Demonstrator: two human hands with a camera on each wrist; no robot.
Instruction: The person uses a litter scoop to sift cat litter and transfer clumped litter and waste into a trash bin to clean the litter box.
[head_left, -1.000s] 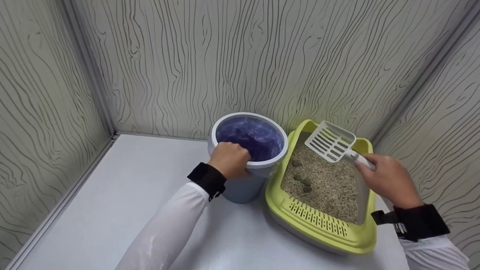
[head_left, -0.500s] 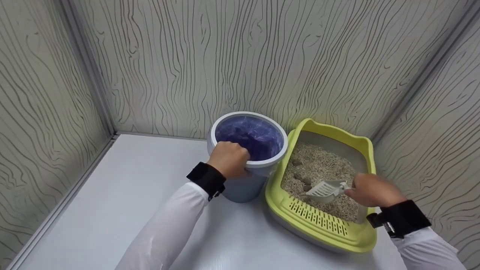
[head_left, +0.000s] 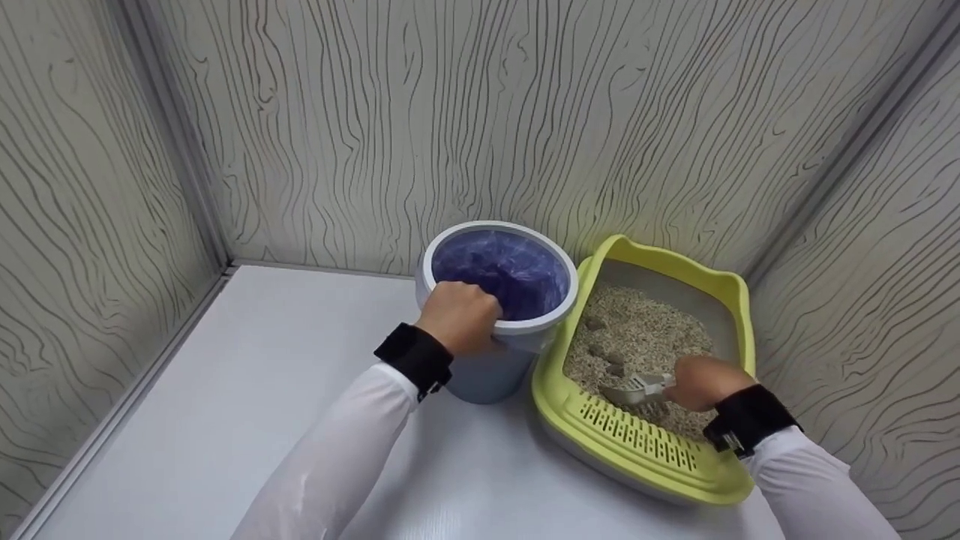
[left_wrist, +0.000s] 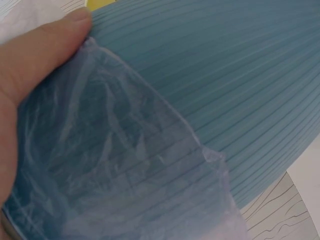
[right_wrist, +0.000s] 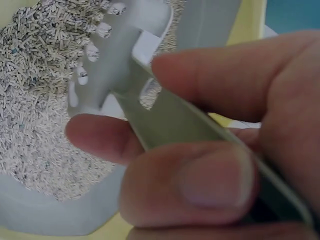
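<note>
- The right hand is pinching the scoop, which is lying in the litter of the tray; hasty lifting could be scattering litter.
- Dark clumps are sitting just beside it; rough digging could be crumbling them.
- The left hand is gripping the bin and liner; hard tugging could be pulling the liner loose.

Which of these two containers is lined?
The bin, left of the tray: a purple bag lines its inside, while the tray holds loose litter.
</note>
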